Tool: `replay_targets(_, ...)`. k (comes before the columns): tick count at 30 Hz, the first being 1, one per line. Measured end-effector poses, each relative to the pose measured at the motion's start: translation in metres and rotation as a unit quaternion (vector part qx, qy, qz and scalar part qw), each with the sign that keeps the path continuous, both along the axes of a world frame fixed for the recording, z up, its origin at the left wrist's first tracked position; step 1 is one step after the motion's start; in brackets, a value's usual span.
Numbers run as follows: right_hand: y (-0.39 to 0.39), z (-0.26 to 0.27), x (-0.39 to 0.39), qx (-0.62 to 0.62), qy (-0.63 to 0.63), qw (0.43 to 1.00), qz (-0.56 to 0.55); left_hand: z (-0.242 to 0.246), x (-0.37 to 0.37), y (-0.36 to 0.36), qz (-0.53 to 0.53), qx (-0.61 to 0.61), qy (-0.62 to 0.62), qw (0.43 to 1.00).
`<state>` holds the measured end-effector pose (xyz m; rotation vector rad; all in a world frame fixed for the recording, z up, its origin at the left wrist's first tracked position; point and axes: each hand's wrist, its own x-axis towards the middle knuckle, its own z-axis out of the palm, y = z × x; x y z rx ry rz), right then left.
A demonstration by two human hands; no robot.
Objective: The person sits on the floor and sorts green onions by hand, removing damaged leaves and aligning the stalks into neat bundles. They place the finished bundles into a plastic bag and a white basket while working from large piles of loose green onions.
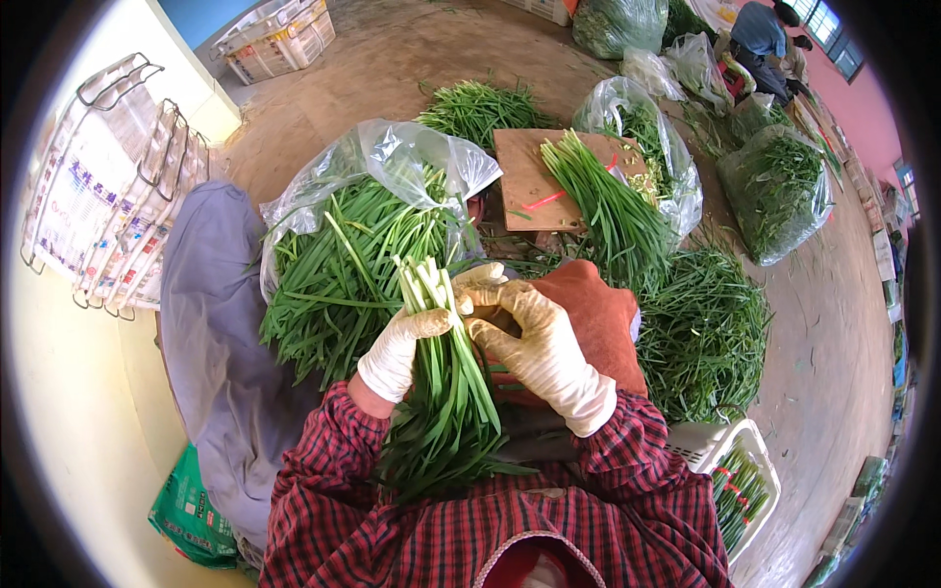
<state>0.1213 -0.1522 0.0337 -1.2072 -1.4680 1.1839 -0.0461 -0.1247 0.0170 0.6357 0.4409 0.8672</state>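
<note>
My left hand [401, 353], in a whitish glove, is closed around a bunch of garlic chives [448, 375]. The pale cut stems point up and away, and the green leaves hang down over my lap. My right hand [540, 345], in a stained glove, has its bent index finger against the right side of the stems. Whether it pinches a stalk cannot be made out. Just beyond my left hand, loose chives [331, 287] fill an open clear plastic bag [397, 147]. Another chive bunch [603, 191] lies across a low wooden board [526, 180].
A heap of leaves [706, 338] lies to the right, by a white basket [764, 478] of red-banded bunches. Stacked crates [95, 198] stand at left. Filled bags [779, 191] and a person [761, 37] are farther off. Red-orange cloth [588, 316] covers my right knee.
</note>
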Motion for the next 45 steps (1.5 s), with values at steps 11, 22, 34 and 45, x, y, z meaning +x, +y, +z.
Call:
replay_targets(11, -0.005, -0.012, -0.008, -0.073, 0.026, 0.994, 0.074, 0.003, 0.002, -0.003, 0.03, -0.008, -0.084, 0.996)
replay_targets(22, -0.011, -0.003, -0.006, -0.052, -0.03, 0.998, 0.036, -0.02, -0.008, 0.006, -0.036, 0.041, -0.07, 0.996)
replay_targets(34, -0.017, 0.004, -0.016, 0.164, -0.267, 0.945, -0.095, 0.021, 0.002, -0.007, 0.033, 0.133, 0.19, 0.972)
replay_targets(45, -0.019, 0.002, 0.001, 0.117, -0.203, 0.967, -0.1, 0.014, 0.0, -0.006, 0.026, 0.132, 0.174, 0.976)
